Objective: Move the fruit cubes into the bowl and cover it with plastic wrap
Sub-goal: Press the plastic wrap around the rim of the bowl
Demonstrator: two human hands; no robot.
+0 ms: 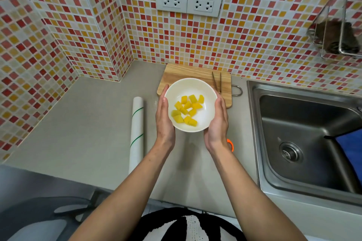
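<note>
Left hand [164,121] and right hand [217,123] cup white bowl [203,92] from both sides, fingers curved around its wall. Yellow fruit cubes [187,110] inside. Plastic wrap roll [136,135] lies just left. Behind: wooden cutting board [186,72] with tongs [217,82].

Legible text, labels, brands, numbers: none on any item in view; the roll [136,135] bears only green lines.
</note>
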